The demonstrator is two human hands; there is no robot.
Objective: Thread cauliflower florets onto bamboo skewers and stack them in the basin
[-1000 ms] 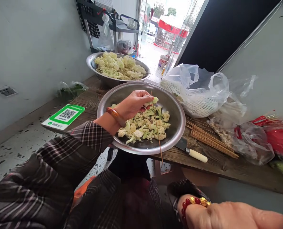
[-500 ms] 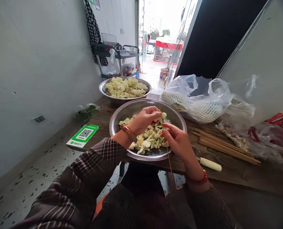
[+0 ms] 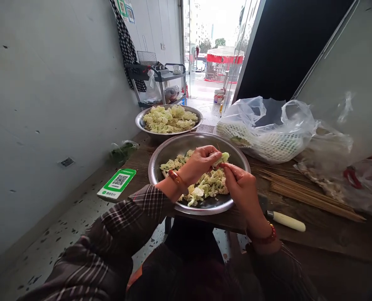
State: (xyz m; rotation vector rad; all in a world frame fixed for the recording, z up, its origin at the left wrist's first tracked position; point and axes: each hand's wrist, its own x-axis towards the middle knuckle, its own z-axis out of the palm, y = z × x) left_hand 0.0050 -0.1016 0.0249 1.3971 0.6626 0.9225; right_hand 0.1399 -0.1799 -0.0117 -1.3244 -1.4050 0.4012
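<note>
Your left hand (image 3: 203,163) pinches a pale green piece of cauliflower (image 3: 224,157) above the big metal bowl (image 3: 246,167). Your right hand (image 3: 240,180) is just beside it, fingers close together; you cannot tell what they grip. More cauliflower bits (image 3: 209,186) lie in the bowl. A knife (image 3: 288,220) and thin sticks (image 3: 311,196) rest on the worktop (image 3: 327,234).

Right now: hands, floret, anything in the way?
Left hand pinching cauliflower floret over near basin. Right hand touching it, grip partly hidden. Knife on table near right forearm, possible snag.
</note>
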